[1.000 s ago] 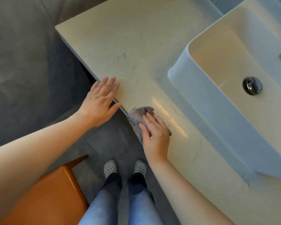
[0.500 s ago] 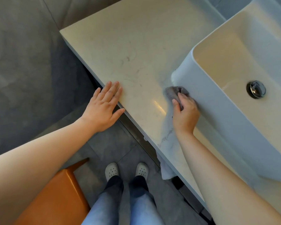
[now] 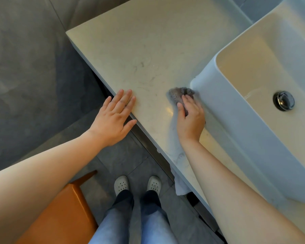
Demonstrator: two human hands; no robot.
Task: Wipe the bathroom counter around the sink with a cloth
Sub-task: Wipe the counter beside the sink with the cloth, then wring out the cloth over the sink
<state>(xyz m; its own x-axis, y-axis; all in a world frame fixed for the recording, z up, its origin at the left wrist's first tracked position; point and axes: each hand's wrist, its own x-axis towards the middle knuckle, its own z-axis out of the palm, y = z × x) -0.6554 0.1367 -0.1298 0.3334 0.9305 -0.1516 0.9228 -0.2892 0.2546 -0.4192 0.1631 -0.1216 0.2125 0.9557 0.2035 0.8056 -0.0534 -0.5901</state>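
A cream stone counter [image 3: 148, 41] runs from upper left to lower right. A white vessel sink [image 3: 224, 110] stands on it at the right, with a chrome drain [image 3: 283, 100] in its basin. My right hand [image 3: 190, 117] presses a small grey cloth [image 3: 179, 93] onto the counter, right beside the sink's near left corner; the cloth pokes out past my fingertips. My left hand [image 3: 115, 118] lies flat with straight fingers on the counter's front edge, left of the cloth. Faint dark marks show on the counter above the hands.
Grey floor tiles [image 3: 33, 85] lie left of and below the counter. An orange stool [image 3: 60, 213] stands at lower left beside my legs and white shoes [image 3: 137, 184]. A white cloth [image 3: 180, 187] hangs under the counter edge.
My right hand slid the cloth from the counter's front edge up to the sink's corner, and it stays there now. The left hand has stayed on the edge.
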